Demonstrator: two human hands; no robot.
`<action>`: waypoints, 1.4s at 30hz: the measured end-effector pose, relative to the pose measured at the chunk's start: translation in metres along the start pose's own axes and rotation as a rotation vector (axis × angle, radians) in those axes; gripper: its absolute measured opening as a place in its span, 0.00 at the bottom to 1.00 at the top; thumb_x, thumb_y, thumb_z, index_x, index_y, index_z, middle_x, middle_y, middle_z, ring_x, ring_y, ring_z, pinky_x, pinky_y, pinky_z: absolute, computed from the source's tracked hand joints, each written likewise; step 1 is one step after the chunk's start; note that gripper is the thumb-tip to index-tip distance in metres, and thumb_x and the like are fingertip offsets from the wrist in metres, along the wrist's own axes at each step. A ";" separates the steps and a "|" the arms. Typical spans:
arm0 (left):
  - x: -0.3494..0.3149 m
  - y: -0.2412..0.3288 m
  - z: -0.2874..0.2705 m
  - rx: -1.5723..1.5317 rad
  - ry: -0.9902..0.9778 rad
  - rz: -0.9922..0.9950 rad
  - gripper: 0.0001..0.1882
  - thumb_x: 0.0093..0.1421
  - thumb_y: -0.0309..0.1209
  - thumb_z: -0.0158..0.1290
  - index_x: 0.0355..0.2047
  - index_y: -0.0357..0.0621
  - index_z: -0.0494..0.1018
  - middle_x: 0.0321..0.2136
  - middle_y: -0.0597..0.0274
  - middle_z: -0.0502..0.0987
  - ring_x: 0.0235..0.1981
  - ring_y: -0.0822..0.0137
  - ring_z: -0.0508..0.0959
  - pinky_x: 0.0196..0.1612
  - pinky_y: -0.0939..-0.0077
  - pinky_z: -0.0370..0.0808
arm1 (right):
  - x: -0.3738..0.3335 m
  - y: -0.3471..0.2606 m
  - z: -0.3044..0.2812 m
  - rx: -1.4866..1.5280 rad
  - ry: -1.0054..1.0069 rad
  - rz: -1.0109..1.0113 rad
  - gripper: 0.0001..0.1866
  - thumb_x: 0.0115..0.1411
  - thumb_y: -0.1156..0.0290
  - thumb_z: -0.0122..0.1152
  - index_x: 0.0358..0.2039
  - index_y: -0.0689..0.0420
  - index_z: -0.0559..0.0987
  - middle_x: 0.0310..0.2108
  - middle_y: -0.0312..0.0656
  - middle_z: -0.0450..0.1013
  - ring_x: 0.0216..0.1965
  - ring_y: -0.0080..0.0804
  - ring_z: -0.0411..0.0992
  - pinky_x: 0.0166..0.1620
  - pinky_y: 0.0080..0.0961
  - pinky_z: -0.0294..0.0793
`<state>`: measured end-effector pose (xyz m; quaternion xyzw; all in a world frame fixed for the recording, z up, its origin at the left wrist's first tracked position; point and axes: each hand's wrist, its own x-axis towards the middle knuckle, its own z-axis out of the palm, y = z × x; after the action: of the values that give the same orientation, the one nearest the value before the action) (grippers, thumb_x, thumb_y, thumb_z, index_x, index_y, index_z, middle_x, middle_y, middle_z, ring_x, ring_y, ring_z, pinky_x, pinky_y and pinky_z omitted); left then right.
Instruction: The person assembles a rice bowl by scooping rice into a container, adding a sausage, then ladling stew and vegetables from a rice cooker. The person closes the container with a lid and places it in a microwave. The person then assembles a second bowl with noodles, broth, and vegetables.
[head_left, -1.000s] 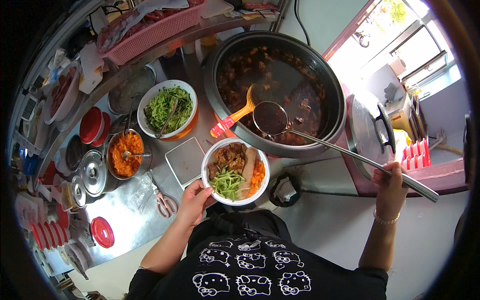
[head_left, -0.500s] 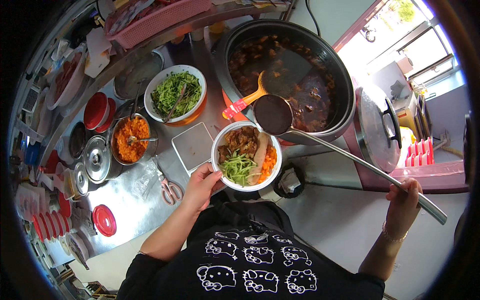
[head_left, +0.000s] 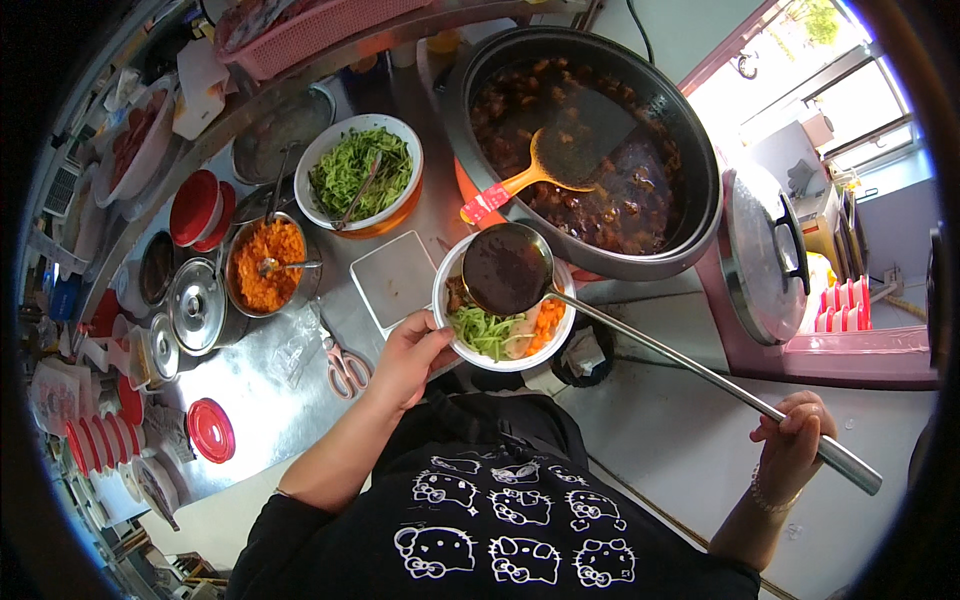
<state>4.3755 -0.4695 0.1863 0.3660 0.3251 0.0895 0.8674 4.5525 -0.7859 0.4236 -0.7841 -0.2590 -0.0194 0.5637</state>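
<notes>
Centre: steel ladle [head_left: 660, 350] of dark liquid [head_left: 505, 270] is hanging over white bowl [head_left: 500, 365] | left hand [head_left: 412, 355] is pinching bowl's left rim; right hand [head_left: 795, 440], lower right, is wrapping handle's end | ladle: stiff, probably cup-heavy, slop-prone; bowl: likely light, flexing, wanting rim-and-base support | cup is hiding upper food [head_left: 482, 333]; bowl is covering left fingers underneath

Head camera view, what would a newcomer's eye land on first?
Probably the big black pot of dark liquid, right of top centre, with an orange spoon dipping in. Then the steel ladle in the right hand, its scoop above the white bowl that the left hand holds near the middle.
</notes>
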 end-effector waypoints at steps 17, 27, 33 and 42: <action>-0.017 0.001 -0.033 -0.074 0.006 0.011 0.03 0.63 0.26 0.52 0.31 0.46 0.71 0.35 0.69 0.77 0.38 0.74 0.77 0.44 0.73 0.78 | -0.010 -0.007 0.017 -0.079 -0.226 -0.271 0.26 0.65 0.50 0.53 0.17 0.57 0.72 0.20 0.42 0.71 0.14 0.26 0.73 0.17 0.14 0.68; -0.061 -0.002 -0.078 -0.159 0.133 0.118 0.04 0.63 0.26 0.52 0.31 0.46 0.70 0.34 0.70 0.76 0.36 0.75 0.77 0.43 0.75 0.77 | 0.005 -0.002 0.065 0.021 -0.397 -0.397 0.24 0.66 0.52 0.52 0.19 0.55 0.75 0.17 0.40 0.74 0.15 0.23 0.70 0.23 0.16 0.67; -0.088 -0.001 -0.101 -0.192 0.226 0.172 0.05 0.63 0.27 0.52 0.29 0.46 0.70 0.34 0.69 0.76 0.37 0.74 0.77 0.44 0.75 0.76 | 0.025 -0.002 0.100 -0.032 -0.446 -0.618 0.22 0.66 0.53 0.52 0.20 0.55 0.74 0.15 0.39 0.74 0.18 0.23 0.70 0.24 0.17 0.66; -0.107 0.001 -0.122 -0.254 0.324 0.250 0.04 0.64 0.27 0.51 0.30 0.46 0.71 0.35 0.69 0.77 0.38 0.74 0.77 0.46 0.73 0.76 | 0.039 -0.006 0.135 -0.023 -0.505 -0.698 0.23 0.65 0.52 0.53 0.20 0.57 0.74 0.18 0.42 0.73 0.18 0.25 0.69 0.21 0.18 0.65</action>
<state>4.2159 -0.4408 0.1765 0.2722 0.3983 0.2940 0.8251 4.5480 -0.6487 0.3917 -0.6359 -0.6382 -0.0191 0.4336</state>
